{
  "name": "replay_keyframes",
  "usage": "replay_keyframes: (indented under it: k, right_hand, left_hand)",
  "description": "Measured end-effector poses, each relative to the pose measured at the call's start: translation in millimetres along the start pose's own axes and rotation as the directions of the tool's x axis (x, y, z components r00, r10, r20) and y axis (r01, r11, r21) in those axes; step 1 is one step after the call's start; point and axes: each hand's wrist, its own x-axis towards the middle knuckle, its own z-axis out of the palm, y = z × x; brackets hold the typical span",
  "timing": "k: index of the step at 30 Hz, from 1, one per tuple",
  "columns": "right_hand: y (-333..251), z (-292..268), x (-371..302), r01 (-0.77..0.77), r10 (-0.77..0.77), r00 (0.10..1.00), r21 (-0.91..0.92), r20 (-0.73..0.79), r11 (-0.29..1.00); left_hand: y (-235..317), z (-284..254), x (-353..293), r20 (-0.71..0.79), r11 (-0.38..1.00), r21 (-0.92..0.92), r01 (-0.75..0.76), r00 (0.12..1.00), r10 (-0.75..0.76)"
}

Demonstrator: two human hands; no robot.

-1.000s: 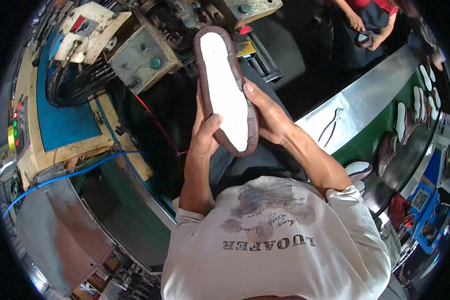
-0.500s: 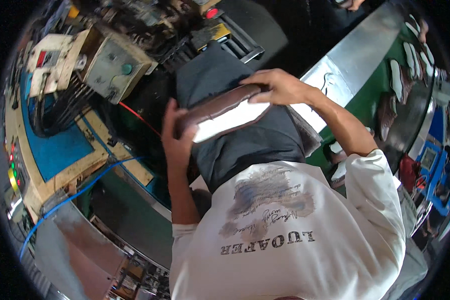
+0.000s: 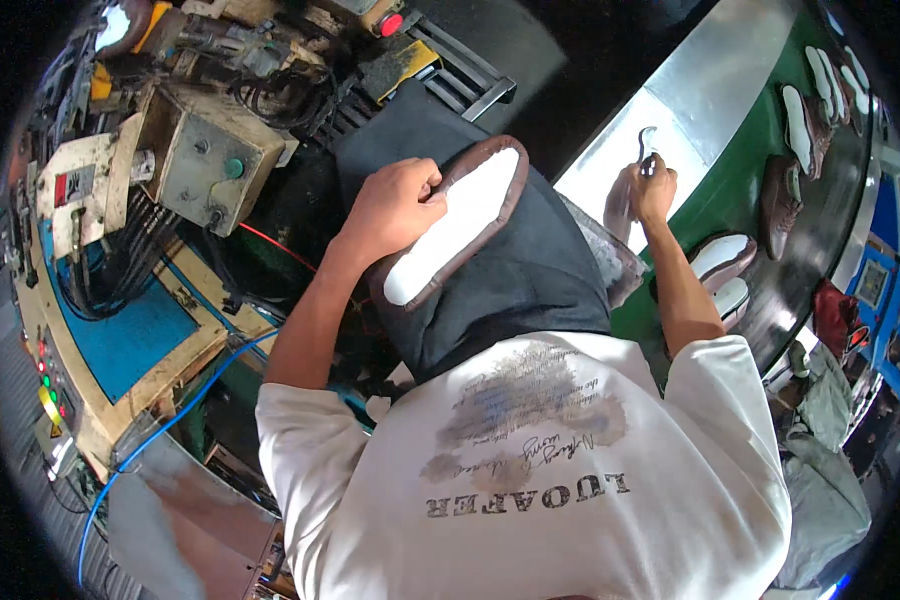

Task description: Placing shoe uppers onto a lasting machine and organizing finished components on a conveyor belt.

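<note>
My left hand grips a brown shoe by its side, over my lap. The shoe lies tilted with its flat white bottom up; its brown edge wraps round that white face. To the right, my right hand is closed round the dark handle of a small tool with a curved, hook-like metal end. That hand is at the shiny metal ledge; the tool's exact kind is too small to tell.
Several brown shoes with white bottoms, such as one brown shoe, stand along the green conveyor at right. A grey metal control box with a green button stands at left, beside machinery. A blue hose runs below it.
My right hand has let go of the shoe and moved right to the tool on the ledge. My left hand now holds the shoe alone, its white bottom turned further up.
</note>
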Motion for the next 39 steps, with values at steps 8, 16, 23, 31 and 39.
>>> replay_keyframes:
  k: [8, 16, 23, 31, 39]
  right_hand:
    - [-96, -78, -10, -0.646, -0.028, 0.725, 0.693, 0.688, 0.32]
    - [-217, -49, -37, -0.373, -0.262, 0.629, 0.58, 0.732, 0.725]
    - [-209, -25, -57, -0.384, -0.23, 0.708, 0.637, 0.668, 0.669]
    - [-209, -37, -57, -0.357, -0.204, 0.736, 0.627, 0.645, 0.693]
    - [-183, -79, -30, -0.681, -0.2, 0.527, 0.551, 0.826, 0.483]
  left_hand:
    - [14, 12, 13, 0.068, 0.903, 0.406, -0.142, 0.99, 0.125]
    - [36, -24, 27, 0.278, 0.933, 0.36, 0.0, 0.955, -0.107]
    - [20, -6, 39, 0.314, 0.852, 0.515, -0.098, 0.946, -0.081]
    - [18, -6, 35, 0.208, 0.897, 0.44, 0.034, 0.968, -0.139]
    - [36, 2, 21, 0.162, 0.866, 0.498, -0.032, 0.985, -0.057]
